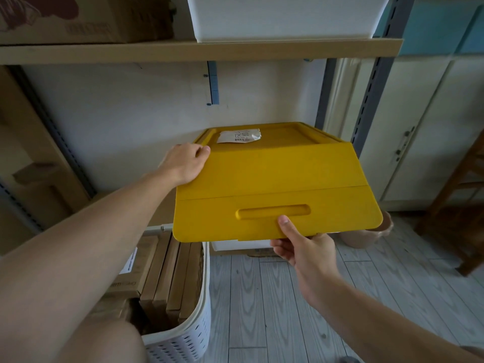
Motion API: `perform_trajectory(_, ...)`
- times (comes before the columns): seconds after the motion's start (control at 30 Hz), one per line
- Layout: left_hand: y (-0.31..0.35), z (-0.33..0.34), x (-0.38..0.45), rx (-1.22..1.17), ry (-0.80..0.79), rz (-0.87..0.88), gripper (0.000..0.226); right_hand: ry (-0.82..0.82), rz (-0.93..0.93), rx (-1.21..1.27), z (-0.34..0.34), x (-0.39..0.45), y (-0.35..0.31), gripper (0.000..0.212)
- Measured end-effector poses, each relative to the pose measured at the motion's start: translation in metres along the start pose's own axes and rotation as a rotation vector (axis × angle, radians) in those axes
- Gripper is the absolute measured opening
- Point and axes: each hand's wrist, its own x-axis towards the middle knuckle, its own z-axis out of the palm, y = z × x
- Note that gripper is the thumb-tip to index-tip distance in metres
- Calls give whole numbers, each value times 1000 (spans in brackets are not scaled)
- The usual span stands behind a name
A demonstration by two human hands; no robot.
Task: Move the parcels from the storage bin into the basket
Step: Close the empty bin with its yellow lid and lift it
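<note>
— What did the right hand (pixel 301 247) have?
— It pinched the yellow lid flap (pixel 277 221) at its near edge, thumb on top.
— The left hand (pixel 184 163)?
— Curled round the storage bin (pixel 262 166) corner, centre frame.
— And the parcels (pixel 167 273)?
— Upright in the basket (pixel 183 344), lower left (bin's inside hidden).

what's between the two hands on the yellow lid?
Head view: only bare yellow lid surface, crossed by its fold seam, between the left hand at the lid's left edge and the right hand gripping its front lip.
</note>
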Motion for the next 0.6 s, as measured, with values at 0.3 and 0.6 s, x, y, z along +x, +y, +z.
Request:
perform_trajectory(0.3, -14, 12, -5, 115, 72, 105, 43, 68, 160, -44, -2, 23, 25, 29)
perform_trajectory(0.6, -15, 17, 1, 96, 107, 126, 43, 93, 203, -76, 1, 45, 39, 21)
